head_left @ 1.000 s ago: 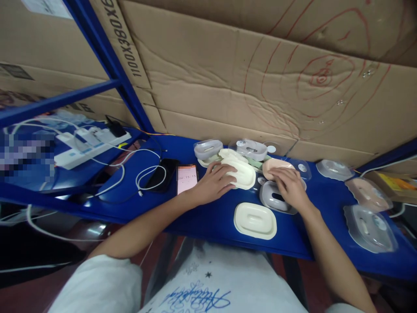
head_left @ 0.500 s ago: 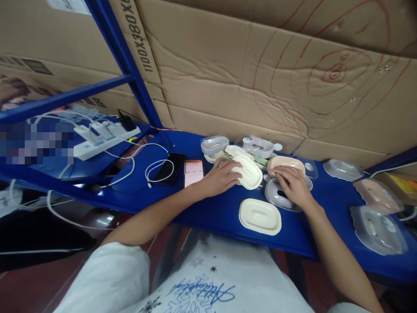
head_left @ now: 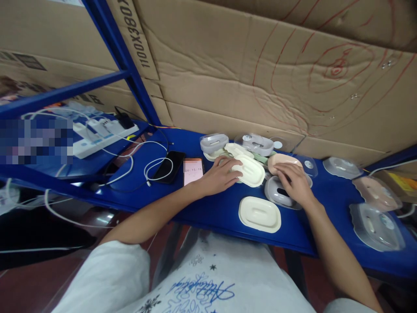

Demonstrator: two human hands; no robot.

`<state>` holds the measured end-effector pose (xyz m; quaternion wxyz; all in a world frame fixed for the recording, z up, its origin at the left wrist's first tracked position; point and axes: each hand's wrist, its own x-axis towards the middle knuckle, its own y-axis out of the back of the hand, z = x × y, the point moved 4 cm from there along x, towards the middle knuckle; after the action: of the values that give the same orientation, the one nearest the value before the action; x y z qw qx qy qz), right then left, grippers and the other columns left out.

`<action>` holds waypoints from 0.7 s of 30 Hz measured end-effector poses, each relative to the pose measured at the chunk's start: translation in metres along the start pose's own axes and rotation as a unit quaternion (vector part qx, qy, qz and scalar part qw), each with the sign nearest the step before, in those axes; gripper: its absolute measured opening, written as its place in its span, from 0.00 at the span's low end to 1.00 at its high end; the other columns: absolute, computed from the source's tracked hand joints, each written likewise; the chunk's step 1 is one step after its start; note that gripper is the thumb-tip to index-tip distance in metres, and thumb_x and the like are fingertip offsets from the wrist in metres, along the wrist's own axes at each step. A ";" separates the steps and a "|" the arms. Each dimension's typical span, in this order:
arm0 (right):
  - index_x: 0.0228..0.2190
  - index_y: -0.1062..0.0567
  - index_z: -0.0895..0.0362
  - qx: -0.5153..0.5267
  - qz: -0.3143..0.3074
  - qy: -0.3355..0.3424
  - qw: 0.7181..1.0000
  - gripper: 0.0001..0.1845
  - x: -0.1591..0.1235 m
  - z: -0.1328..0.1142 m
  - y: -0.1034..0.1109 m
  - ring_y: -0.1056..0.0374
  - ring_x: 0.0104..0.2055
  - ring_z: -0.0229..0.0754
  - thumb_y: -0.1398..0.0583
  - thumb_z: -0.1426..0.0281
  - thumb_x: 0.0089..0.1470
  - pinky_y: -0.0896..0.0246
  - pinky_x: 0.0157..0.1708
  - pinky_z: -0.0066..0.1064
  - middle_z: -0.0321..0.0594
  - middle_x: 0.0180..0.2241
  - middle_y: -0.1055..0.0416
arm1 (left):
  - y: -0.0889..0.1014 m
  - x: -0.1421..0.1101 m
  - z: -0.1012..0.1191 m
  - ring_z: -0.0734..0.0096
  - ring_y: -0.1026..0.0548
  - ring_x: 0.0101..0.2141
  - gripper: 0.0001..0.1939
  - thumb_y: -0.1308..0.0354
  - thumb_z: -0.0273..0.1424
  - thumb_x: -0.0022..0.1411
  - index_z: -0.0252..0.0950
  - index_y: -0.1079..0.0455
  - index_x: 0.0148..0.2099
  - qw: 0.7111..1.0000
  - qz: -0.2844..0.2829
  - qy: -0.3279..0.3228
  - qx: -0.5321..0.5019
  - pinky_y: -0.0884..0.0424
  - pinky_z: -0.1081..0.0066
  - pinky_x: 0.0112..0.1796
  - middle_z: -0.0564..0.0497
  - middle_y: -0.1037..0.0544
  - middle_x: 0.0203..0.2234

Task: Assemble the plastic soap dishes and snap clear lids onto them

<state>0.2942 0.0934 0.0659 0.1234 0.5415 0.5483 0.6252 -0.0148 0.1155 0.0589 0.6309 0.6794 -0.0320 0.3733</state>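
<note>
My left hand [head_left: 223, 176] is closed on the edge of a cream oval tray-like lid [head_left: 252, 171] with a raised middle, above other cream pieces [head_left: 235, 150]. My right hand [head_left: 295, 182] has its fingers closed at the near edge of a peach oval dish [head_left: 283, 162]; the fingertips are partly hidden. Under that hand sits a grey oval box [head_left: 276, 191] with a dark slot. Another cream oval lid [head_left: 259, 214] lies by itself near the table's front edge.
Behind are two grey slotted boxes [head_left: 214, 142] [head_left: 260, 144] in clear plastic. Clear-packed pieces [head_left: 376, 226] lie at the right. Left are a lit phone [head_left: 193, 171], a dark phone [head_left: 171, 166], white cables and a power strip [head_left: 104, 141]. Cardboard [head_left: 208, 78] walls the back of the blue table [head_left: 211, 213].
The cream lid in my left hand has shifted slightly to the right and up. My right hand stays at the peach dish with little change. The view has moved slightly.
</note>
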 end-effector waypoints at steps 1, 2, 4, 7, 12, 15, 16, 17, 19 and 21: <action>0.54 0.22 0.51 -0.002 0.004 -0.001 1.000 0.15 0.000 0.000 0.001 0.26 0.59 0.53 0.44 0.65 0.72 0.37 0.61 0.51 0.45 0.54 0.20 | 0.000 0.000 0.001 0.53 0.27 0.60 0.09 0.44 0.30 0.76 0.39 0.22 0.51 1.000 0.005 -0.002 0.000 0.40 0.49 0.63 0.40 0.24 0.60; 0.55 0.22 0.52 -0.003 0.007 -0.002 1.000 0.15 0.001 -0.001 0.002 0.26 0.59 0.53 0.44 0.65 0.72 0.37 0.61 0.51 0.45 0.55 0.20 | 0.000 0.001 0.003 0.53 0.27 0.60 0.09 0.44 0.30 0.76 0.39 0.23 0.51 1.000 0.012 -0.004 -0.002 0.40 0.49 0.63 0.40 0.23 0.59; 0.56 0.23 0.52 -0.006 0.014 -0.004 1.000 0.16 0.001 -0.001 0.003 0.27 0.59 0.54 0.45 0.65 0.72 0.37 0.61 0.52 0.47 0.56 0.21 | 0.003 0.002 0.005 0.54 0.25 0.58 0.09 0.44 0.31 0.77 0.39 0.23 0.50 0.999 0.031 -0.003 -0.013 0.39 0.49 0.62 0.41 0.22 0.57; 0.57 0.24 0.52 -0.009 0.024 -0.015 1.000 0.17 0.001 -0.001 0.005 0.27 0.60 0.54 0.45 0.64 0.73 0.38 0.61 0.52 0.48 0.57 0.22 | 0.017 0.004 -0.009 0.57 0.21 0.49 0.14 0.47 0.37 0.79 0.38 0.23 0.43 0.989 0.100 0.071 -0.078 0.33 0.54 0.55 0.43 0.17 0.45; 0.56 0.23 0.52 -0.019 0.034 -0.041 0.998 0.18 0.001 -0.001 0.008 0.27 0.59 0.54 0.46 0.63 0.73 0.37 0.59 0.51 0.46 0.56 0.21 | 0.063 -0.012 -0.087 0.70 0.31 0.20 0.34 0.59 0.59 0.77 0.37 0.26 0.38 0.799 0.301 0.365 -0.371 0.34 0.70 0.26 0.54 0.30 0.18; 0.56 0.23 0.52 -0.024 0.031 -0.049 0.998 0.19 0.001 -0.002 0.012 0.26 0.58 0.54 0.47 0.62 0.74 0.36 0.58 0.51 0.46 0.55 0.20 | 0.075 -0.015 -0.115 0.73 0.34 0.17 0.34 0.54 0.61 0.74 0.35 0.26 0.51 0.680 0.309 0.418 -0.517 0.37 0.73 0.22 0.55 0.28 0.20; 0.55 0.22 0.52 -0.025 0.031 -0.051 0.998 0.19 0.001 -0.003 0.014 0.26 0.57 0.55 0.47 0.61 0.74 0.35 0.58 0.51 0.46 0.55 0.20 | 0.075 -0.014 -0.117 0.74 0.33 0.17 0.32 0.51 0.59 0.74 0.35 0.27 0.53 0.666 0.300 0.426 -0.534 0.38 0.73 0.22 0.55 0.27 0.21; 0.55 0.22 0.53 -0.024 0.035 -0.052 0.998 0.19 0.001 -0.004 0.017 0.25 0.57 0.55 0.47 0.61 0.74 0.34 0.57 0.50 0.46 0.54 0.19 | 0.073 -0.013 -0.116 0.74 0.32 0.18 0.29 0.47 0.57 0.73 0.35 0.28 0.52 0.668 0.288 0.430 -0.535 0.37 0.74 0.22 0.54 0.25 0.22; 0.54 0.21 0.53 -0.024 0.053 -0.056 0.997 0.19 0.000 -0.005 0.025 0.24 0.55 0.55 0.47 0.60 0.73 0.32 0.56 0.50 0.47 0.53 0.19 | 0.069 -0.007 -0.101 0.73 0.30 0.21 0.24 0.42 0.53 0.71 0.36 0.27 0.50 0.720 0.253 0.415 -0.495 0.35 0.74 0.23 0.54 0.23 0.25; 0.53 0.21 0.52 -0.032 0.081 -0.068 0.994 0.19 0.000 -0.004 0.038 0.23 0.53 0.55 0.46 0.60 0.73 0.30 0.55 0.50 0.47 0.52 0.18 | 0.065 0.002 -0.071 0.71 0.26 0.27 0.19 0.39 0.48 0.71 0.36 0.26 0.49 0.824 0.199 0.342 -0.406 0.30 0.72 0.29 0.51 0.20 0.29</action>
<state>0.3077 0.0770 0.0975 0.1269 0.6208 0.4727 0.6125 -0.0801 0.1658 0.1090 0.7321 0.1701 -0.0974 0.6524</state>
